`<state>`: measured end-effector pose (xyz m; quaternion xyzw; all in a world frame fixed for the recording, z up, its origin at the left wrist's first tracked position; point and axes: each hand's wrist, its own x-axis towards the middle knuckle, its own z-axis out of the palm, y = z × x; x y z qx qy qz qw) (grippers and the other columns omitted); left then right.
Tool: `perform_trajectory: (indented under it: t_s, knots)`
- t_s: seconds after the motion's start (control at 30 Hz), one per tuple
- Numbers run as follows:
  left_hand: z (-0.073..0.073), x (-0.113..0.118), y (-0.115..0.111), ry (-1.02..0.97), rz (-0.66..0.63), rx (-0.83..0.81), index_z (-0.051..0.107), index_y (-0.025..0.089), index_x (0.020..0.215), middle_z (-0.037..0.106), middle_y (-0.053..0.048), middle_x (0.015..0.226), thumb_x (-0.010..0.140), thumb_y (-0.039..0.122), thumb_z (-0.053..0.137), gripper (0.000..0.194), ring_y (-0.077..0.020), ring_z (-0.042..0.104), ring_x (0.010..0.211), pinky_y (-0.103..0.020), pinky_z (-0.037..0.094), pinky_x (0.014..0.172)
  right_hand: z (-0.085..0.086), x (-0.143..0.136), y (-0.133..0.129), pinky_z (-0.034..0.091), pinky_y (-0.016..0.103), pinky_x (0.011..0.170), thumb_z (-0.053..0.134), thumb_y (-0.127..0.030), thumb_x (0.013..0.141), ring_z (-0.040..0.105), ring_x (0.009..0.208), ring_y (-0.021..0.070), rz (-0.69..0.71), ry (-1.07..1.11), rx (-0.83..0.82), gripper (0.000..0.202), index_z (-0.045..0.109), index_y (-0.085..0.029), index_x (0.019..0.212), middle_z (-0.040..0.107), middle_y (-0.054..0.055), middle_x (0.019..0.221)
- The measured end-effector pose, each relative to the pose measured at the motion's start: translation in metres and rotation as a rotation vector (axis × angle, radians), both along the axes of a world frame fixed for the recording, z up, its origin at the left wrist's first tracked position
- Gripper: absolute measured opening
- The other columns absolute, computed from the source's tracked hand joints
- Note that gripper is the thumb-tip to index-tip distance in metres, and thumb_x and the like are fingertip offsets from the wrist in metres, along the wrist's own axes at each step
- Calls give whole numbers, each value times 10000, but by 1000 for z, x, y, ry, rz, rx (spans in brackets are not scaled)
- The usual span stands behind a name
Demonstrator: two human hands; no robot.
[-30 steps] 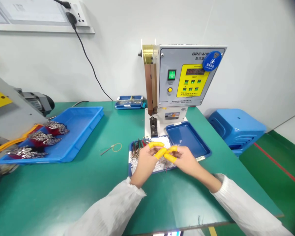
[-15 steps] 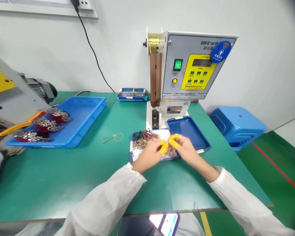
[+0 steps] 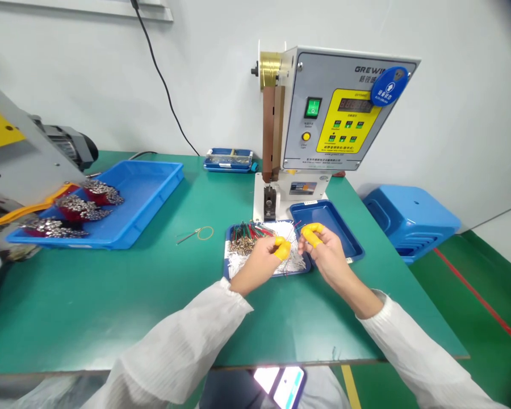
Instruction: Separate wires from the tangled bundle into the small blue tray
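Yellow covers wrap the thumb and a finger on each of my hands. My left hand (image 3: 259, 262) is closed in a pinch over the tray, with thin red and dark wires (image 3: 297, 225) showing beside its fingertips. To its right, my right hand (image 3: 329, 253) is also pinched closed; whatever lies between its fingertips is too small to make out. Beneath my hands, a blue tray (image 3: 227, 267) holds small white pieces (image 3: 238, 264) and a bundle of red, green and black wires (image 3: 250, 232) with brassy ends. Part of this tray is hidden by my left hand.
Behind the trays stands a crimping machine (image 3: 296, 147). A second blue tray (image 3: 330, 218) sits to the right. At left, a larger blue bin (image 3: 153, 199) holds bundles with silvery ends. A thin wire loop (image 3: 205, 233) lies on the green table. A blue stool (image 3: 413, 213) stands right.
My hands have drawn apart: the right one moved right, away from the left fingertips. The wires between them show more clearly. The camera view has shifted slightly.
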<state>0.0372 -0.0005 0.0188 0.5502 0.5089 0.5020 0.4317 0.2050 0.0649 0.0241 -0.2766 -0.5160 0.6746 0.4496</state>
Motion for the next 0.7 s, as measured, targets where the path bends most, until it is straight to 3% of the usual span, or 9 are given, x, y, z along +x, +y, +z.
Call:
perform_trajectory:
  t_s: [0.23,0.47,0.7]
  knots:
    - [-2,-3,-5,-133,-122,-36,452,192,658,384,57,583,857,312,547,251,-86,319,511,-219,256,493,2,2,-14,493,300,615,581,-443,993,582,573,143,267,-163,139,354,549,-200,738,552,-19,678]
    - [1,-4,-2,-182,-241,-50,443,192,643,358,65,586,851,303,585,275,-86,280,525,-227,237,506,7,15,-6,428,292,628,472,-432,1047,521,567,147,263,-279,252,480,535,-198,634,538,-5,571]
    - [6,-1,0,-317,-263,-84,434,198,612,325,78,553,752,276,640,261,-74,261,494,-226,193,491,11,28,-5,397,293,571,451,-514,1059,523,521,141,188,-428,417,589,564,-189,581,555,13,545]
